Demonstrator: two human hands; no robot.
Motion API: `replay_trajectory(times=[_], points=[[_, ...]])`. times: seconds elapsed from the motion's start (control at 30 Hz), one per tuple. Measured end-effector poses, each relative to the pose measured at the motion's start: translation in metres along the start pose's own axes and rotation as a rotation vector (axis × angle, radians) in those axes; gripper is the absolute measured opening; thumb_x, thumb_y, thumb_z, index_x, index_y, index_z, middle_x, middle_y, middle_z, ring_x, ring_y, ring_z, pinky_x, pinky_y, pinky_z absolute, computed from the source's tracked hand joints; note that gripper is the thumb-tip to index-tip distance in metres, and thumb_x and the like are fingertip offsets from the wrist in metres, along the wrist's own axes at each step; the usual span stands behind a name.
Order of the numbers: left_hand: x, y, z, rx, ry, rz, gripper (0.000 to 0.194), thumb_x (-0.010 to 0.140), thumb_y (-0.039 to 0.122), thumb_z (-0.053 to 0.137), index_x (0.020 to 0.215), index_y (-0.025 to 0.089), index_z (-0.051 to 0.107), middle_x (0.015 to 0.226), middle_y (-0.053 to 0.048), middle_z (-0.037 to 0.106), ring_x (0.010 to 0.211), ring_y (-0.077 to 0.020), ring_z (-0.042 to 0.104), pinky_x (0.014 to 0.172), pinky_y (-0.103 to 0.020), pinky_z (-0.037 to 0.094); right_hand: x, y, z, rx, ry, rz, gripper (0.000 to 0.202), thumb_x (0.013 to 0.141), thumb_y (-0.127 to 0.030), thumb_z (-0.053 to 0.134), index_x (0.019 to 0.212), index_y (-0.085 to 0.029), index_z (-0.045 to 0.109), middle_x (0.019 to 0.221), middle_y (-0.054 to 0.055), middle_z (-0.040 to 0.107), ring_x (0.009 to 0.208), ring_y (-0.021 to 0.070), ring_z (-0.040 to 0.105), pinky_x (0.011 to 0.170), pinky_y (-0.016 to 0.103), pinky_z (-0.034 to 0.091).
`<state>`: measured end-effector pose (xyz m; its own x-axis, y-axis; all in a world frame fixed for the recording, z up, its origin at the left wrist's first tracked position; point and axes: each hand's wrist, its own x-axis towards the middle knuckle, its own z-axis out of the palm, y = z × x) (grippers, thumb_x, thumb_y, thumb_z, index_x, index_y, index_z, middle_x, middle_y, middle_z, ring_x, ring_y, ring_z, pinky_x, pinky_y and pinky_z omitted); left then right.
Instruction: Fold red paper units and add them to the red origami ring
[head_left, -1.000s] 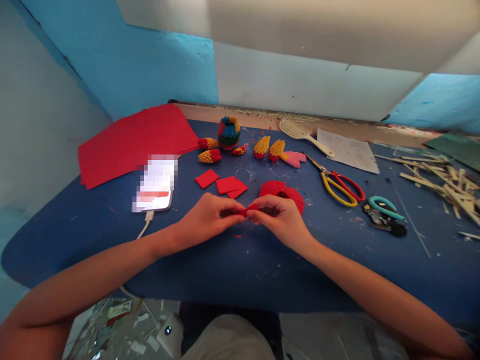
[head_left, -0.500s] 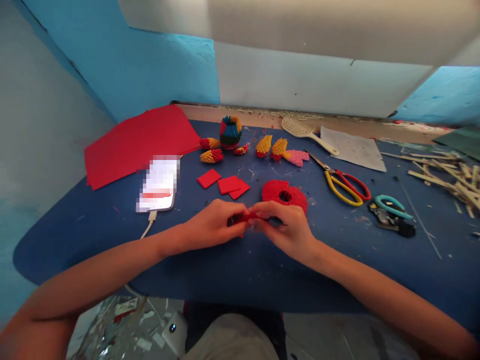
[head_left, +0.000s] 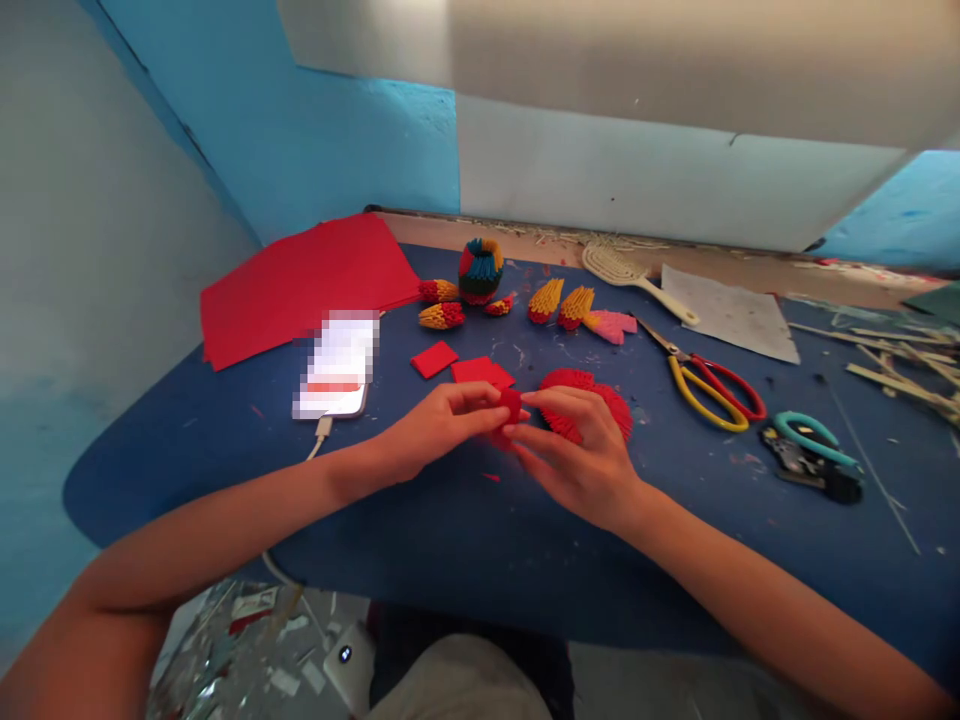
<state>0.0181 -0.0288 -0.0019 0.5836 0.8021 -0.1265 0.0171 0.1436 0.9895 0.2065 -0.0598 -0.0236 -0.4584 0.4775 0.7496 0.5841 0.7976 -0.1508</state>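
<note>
Between my two hands is a small piece of red paper (head_left: 510, 404), partly hidden by the fingers. My left hand (head_left: 442, 425) pinches it from the left side. The fingers of my right hand (head_left: 589, 450) close on its right and lower edges. Just behind the hands lie several cut red paper pieces (head_left: 435, 359). Beyond my right hand sits a red ring of folded paper (head_left: 609, 396), its near part covered by the fingers. A tiny red scrap (head_left: 490, 477) lies on the blue table (head_left: 420, 560) just below the hands.
Large red sheets (head_left: 307, 285) and a phone (head_left: 337, 365) on a cable lie left. Behind stand a folded-paper pot (head_left: 481, 272) and yellow-red paper pieces (head_left: 545, 301). Rightward are a hairbrush (head_left: 637, 280), scissors (head_left: 709, 385), a turquoise-handled tool (head_left: 814, 455) and thin sticks (head_left: 900, 375).
The red paper has been turned from a flat, edge-on strip to a more upright position, and my right fingers have spread around it. The whole view has shifted slightly.
</note>
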Motion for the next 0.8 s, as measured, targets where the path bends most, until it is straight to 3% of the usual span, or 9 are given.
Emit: replay_trajectory(times=[0.13, 0.23, 0.3, 0.4, 0.5, 0.57, 0.67, 0.8], points=[[0.000, -0.003, -0.003, -0.015, -0.071, -0.091, 0.011, 0.075, 0.023, 0.061, 0.077, 0.013, 0.064, 0.080, -0.002, 0.065, 0.080, -0.0123, 0.060, 0.078, -0.025, 0.044, 0.001, 0.000, 0.000, -0.016, 0.058, 0.002, 0.018, 0.074, -0.014, 0.068, 0.087, -0.026, 0.066, 0.101, 0.003, 0.060, 0.095, 0.0194, 0.055, 0.081, 0.037, 0.047], [0.001, -0.004, -0.005, 0.011, -0.100, -0.058, 0.011, 0.076, 0.024, 0.061, 0.079, 0.013, 0.063, 0.076, 0.000, 0.064, 0.072, -0.0098, 0.058, 0.070, -0.023, 0.045, 0.003, 0.000, -0.003, 0.023, 0.032, -0.019, 0.016, 0.077, -0.015, 0.066, 0.086, -0.028, 0.066, 0.100, 0.002, 0.060, 0.097, 0.0188, 0.053, 0.081, 0.036, 0.046], [0.001, -0.003, -0.006, 0.074, -0.108, 0.005, 0.010, 0.078, 0.024, 0.059, 0.079, 0.014, 0.062, 0.073, 0.001, 0.063, 0.066, -0.0077, 0.056, 0.065, -0.020, 0.044, 0.003, -0.001, -0.005, 0.047, -0.027, -0.037, 0.016, 0.079, -0.015, 0.062, 0.088, -0.027, 0.066, 0.100, 0.003, 0.061, 0.099, 0.0193, 0.052, 0.082, 0.036, 0.046], [-0.001, 0.000, -0.006, 0.343, -0.049, 0.160, 0.011, 0.081, 0.022, 0.055, 0.077, 0.013, 0.060, 0.073, 0.000, 0.060, 0.065, -0.0075, 0.054, 0.060, -0.018, 0.042, 0.005, -0.002, -0.007, 0.043, -0.082, 0.020, 0.011, 0.082, -0.016, 0.058, 0.086, -0.023, 0.065, 0.101, 0.006, 0.062, 0.101, 0.0216, 0.052, 0.084, 0.039, 0.044], [-0.004, 0.001, -0.006, 0.666, 0.011, 0.364, 0.012, 0.084, 0.020, 0.052, 0.080, 0.013, 0.061, 0.078, -0.002, 0.060, 0.071, -0.0096, 0.055, 0.065, -0.021, 0.043, 0.005, -0.002, -0.005, 0.093, -0.157, 0.137, 0.008, 0.081, -0.016, 0.057, 0.085, -0.020, 0.063, 0.099, 0.007, 0.063, 0.097, 0.0218, 0.054, 0.082, 0.040, 0.045], [-0.007, 0.000, -0.006, 0.798, 0.013, 0.468, 0.014, 0.085, 0.020, 0.050, 0.083, 0.014, 0.062, 0.081, -0.003, 0.062, 0.075, -0.0109, 0.056, 0.070, -0.023, 0.045, 0.004, -0.002, -0.003, 0.203, -0.185, 0.204, 0.008, 0.082, -0.015, 0.056, 0.086, -0.018, 0.061, 0.094, 0.006, 0.065, 0.087, 0.0179, 0.059, 0.076, 0.034, 0.048], [-0.010, -0.002, -0.005, 0.906, -0.007, 0.560, 0.016, 0.086, 0.018, 0.047, 0.088, 0.014, 0.062, 0.087, -0.004, 0.064, 0.080, -0.0123, 0.059, 0.074, -0.024, 0.047, 0.002, -0.004, -0.001, 0.306, -0.155, 0.268, 0.007, 0.081, -0.014, 0.057, 0.085, -0.018, 0.061, 0.087, 0.005, 0.068, 0.075, 0.0135, 0.063, 0.068, 0.026, 0.051], [-0.010, -0.006, -0.005, 1.004, -0.024, 0.619, 0.016, 0.085, 0.019, 0.048, 0.090, 0.013, 0.062, 0.088, -0.005, 0.066, 0.081, -0.0139, 0.062, 0.073, -0.024, 0.050, 0.001, -0.007, -0.002, 0.271, -0.168, 0.280, 0.007, 0.080, -0.014, 0.057, 0.083, -0.017, 0.062, 0.085, 0.005, 0.068, 0.073, 0.0127, 0.064, 0.066, 0.023, 0.051]])
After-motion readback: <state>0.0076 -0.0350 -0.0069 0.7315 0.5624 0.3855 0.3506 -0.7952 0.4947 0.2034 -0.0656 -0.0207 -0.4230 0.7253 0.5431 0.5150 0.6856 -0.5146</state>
